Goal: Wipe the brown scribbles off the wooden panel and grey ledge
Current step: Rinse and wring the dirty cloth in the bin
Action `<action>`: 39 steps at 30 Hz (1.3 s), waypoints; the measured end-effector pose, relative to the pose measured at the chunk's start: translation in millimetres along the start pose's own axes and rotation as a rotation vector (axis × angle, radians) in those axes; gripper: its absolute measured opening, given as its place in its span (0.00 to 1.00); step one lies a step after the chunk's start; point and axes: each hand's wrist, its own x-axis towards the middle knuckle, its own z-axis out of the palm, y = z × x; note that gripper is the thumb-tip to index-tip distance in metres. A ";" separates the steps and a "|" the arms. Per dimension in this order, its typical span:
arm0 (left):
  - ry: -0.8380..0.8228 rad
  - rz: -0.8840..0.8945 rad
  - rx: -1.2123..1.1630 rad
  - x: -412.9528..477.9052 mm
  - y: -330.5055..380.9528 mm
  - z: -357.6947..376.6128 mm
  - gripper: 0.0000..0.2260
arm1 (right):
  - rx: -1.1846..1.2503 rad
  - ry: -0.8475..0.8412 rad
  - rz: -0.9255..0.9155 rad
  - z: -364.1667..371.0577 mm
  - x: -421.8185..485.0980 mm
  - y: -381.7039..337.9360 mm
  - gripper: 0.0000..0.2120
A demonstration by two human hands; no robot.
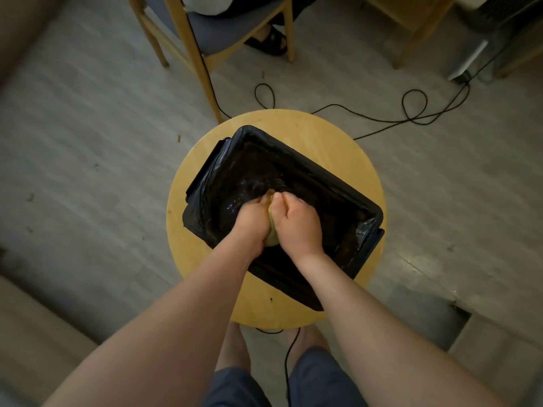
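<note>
I am watching the left hand [249,223] and right hand [297,227] clamping a yellowish wad [271,236] wedged between them, over the black-lined tub [318,169].

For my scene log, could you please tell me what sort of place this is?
Probably an ordinary indoor room, at home or in an office; I cannot tell which. It has a grey plank floor, a wooden chair with a cushioned seat, and a black cable looping loose across the floor.

Left hand [249,223], right hand [297,226] squeezing yellowish wad [272,235], black-lined tub [338,185]
</note>
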 end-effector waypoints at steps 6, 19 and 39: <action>0.056 0.046 0.394 -10.0 7.9 -7.9 0.20 | -0.111 0.116 0.255 -3.0 11.9 22.2 0.21; -0.037 -0.100 -0.146 15.1 6.0 2.4 0.07 | 0.438 -0.147 0.295 -11.4 -19.3 -18.4 0.18; 0.077 -0.031 0.012 -9.8 7.5 -0.7 0.13 | 0.114 0.036 0.631 8.9 11.0 18.2 0.22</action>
